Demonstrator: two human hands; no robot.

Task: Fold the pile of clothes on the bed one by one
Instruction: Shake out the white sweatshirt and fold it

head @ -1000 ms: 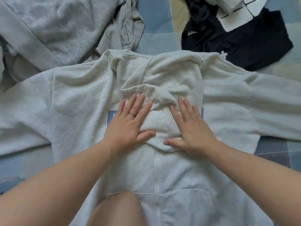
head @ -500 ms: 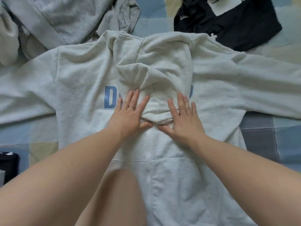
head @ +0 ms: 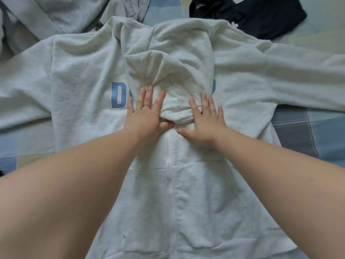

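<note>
A pale grey zip hoodie with blue letters lies spread front-up on the bed, both sleeves stretched out sideways. Its hood is folded down onto the chest and covers most of the letters. My left hand presses flat on the hood's lower left edge, fingers straight, a ring on one finger. My right hand presses flat on the hood's lower right edge, fingers spread. Between the two hands a small bulge of hood cloth stands just above the zip.
A grey sweatshirt and a thinner grey garment lie crumpled at the top left. A dark navy garment lies at the top right. The checked blue bedsheet shows beside the hoodie's body.
Both hands have slid down the hood towards me, flattening it. The view has tilted down, so more of the hoodie's lower body and the blue letter on the left show.
</note>
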